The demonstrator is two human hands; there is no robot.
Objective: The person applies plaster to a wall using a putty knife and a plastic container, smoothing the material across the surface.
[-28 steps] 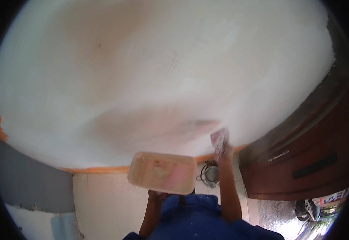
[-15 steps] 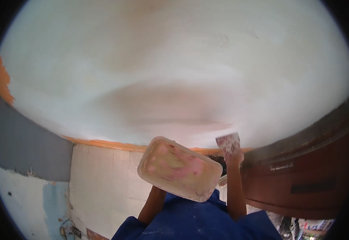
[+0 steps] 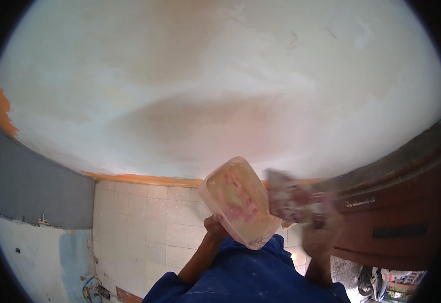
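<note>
A translucent plastic tub [image 3: 239, 202] with pink and cream putty smeared inside is tilted in front of my body. My left hand [image 3: 215, 225] grips its lower left side, thumb showing, with the other fingers hidden behind it. To the right of the tub, my right hand [image 3: 324, 232] holds a wide putty knife [image 3: 286, 197], its blade stained with reddish and white putty. Both hand and knife are smeared by motion. The blade's left edge is at the tub's right rim; whether they touch I cannot tell.
Ahead rises a pale, patchily coated wall [image 3: 180, 101] with an orange strip [image 3: 144, 179] along its lower edge. White tiles [image 3: 129, 217] cover the floor. A grey panel [image 3: 38, 182] stands left, a brown door [image 3: 397, 212] right, and loose cables [image 3: 93, 289] lie lower left.
The tub has turned more upright and shifted right. My right hand has swung the putty knife down from near the wall's lower edge to the tub's right side, the blade now pointing left.
</note>
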